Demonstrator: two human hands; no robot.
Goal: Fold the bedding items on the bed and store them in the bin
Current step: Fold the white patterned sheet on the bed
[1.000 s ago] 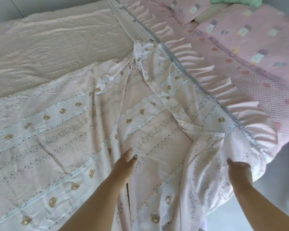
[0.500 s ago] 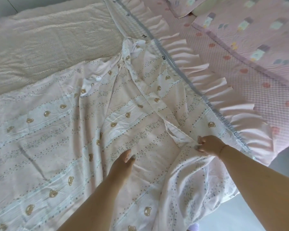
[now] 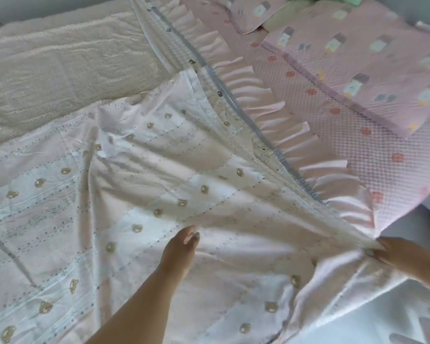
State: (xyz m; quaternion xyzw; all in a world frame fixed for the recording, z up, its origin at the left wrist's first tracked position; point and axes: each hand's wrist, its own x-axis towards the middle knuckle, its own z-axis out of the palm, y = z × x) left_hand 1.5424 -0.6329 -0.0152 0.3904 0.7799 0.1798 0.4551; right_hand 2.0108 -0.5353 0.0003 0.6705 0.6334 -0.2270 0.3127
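Cotton sheet [image 3: 159, 194]: bear-print, spread over the bed's near edge; thin, limp, light — hold corners.
Left hand [image 3: 181, 247]: flat, fingers straight, pressing sheet.
Right hand [image 3: 392, 254]: pinching sheet edge.

Soft, washed-out daylight, faint shadows, motion blur, wide-angle bending at edges

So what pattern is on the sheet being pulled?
Small tan bear heads on pink and white stripes, on the sheet, head view.
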